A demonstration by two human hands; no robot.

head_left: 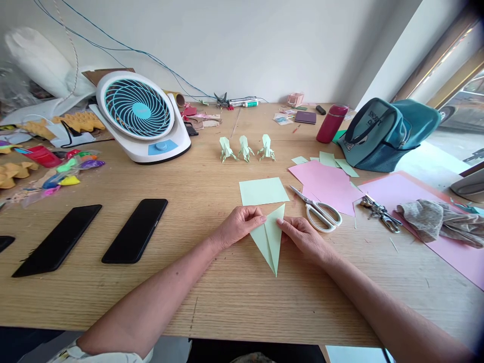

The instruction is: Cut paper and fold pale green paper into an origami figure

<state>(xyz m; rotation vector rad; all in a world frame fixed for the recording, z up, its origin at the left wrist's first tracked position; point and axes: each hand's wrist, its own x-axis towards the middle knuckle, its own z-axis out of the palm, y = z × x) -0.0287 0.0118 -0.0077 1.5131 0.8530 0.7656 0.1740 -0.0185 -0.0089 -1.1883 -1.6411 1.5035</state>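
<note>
A light green sheet of paper folded into a long kite shape [270, 241] lies on the wooden table [212, 292], its point toward me. My left hand [239, 226] presses its upper left edge with curled fingers pinching the fold. On the upper right edge my right hand [302, 237] rests, fingers closed on the paper. A flat green square sheet [262, 190] lies just behind the fold. Three small green folded paper figures [246, 148] stand in a row farther back.
White-handled scissors [321, 212] lie right of my hands on pink paper [325, 184]. Two black phones [136, 230] lie at left. A white and teal fan [140, 115], a red bottle [330, 124], a teal bag [381, 132], keys [380, 212] and a cloth [438, 219] surround the workspace.
</note>
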